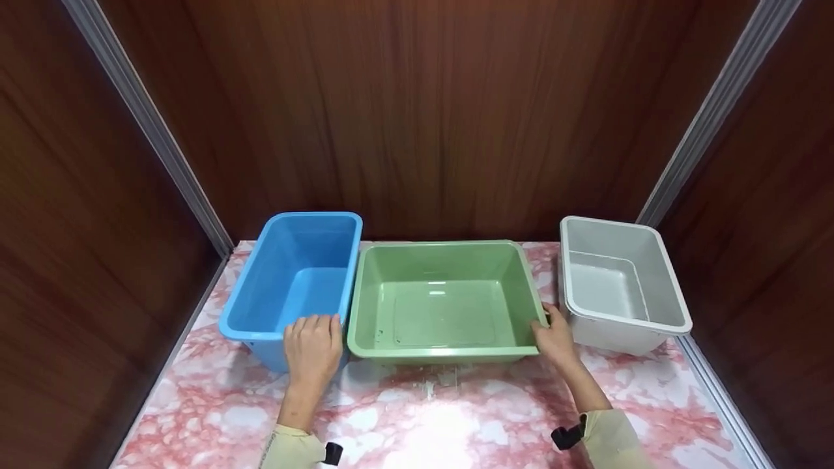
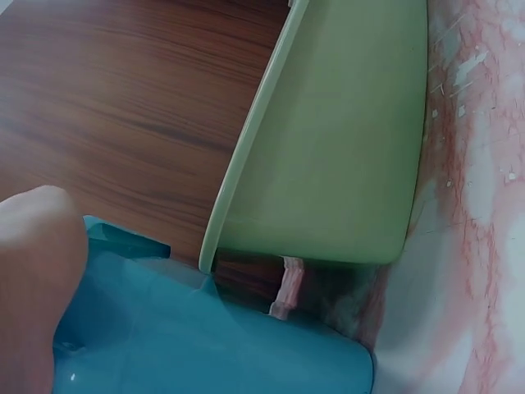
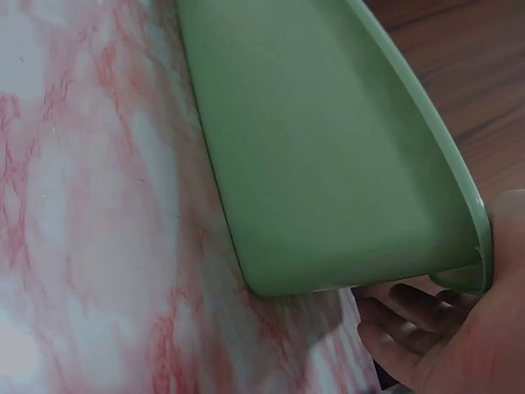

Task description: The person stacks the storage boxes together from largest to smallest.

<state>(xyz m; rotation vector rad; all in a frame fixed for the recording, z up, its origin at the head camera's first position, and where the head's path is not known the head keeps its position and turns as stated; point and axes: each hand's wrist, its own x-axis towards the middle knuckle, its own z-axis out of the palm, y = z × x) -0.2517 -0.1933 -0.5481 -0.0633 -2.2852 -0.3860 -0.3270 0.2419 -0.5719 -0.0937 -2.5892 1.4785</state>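
A blue plastic bin [image 1: 306, 286] stands at the left, its front rim held near the right corner by my left hand [image 1: 314, 348], with the fingers over the edge. In the left wrist view, part of that hand [image 2: 37, 279] shows beside the blue bin [image 2: 213, 336]. The wide, shallower green plastic tub [image 1: 443, 312] sits in the middle, close beside the blue bin. My right hand [image 1: 555, 335] grips the green tub's right rim near its front corner. Below that rim, the right wrist view shows curled fingers [image 3: 418, 308] under the green tub [image 3: 328, 164].
A light grey bin [image 1: 612, 286] stands at the right, a narrow gap away from the green tub. Dark wood panels [image 1: 430, 117] close off the back and sides. The table [image 1: 215, 417] has a red and white marbled surface.
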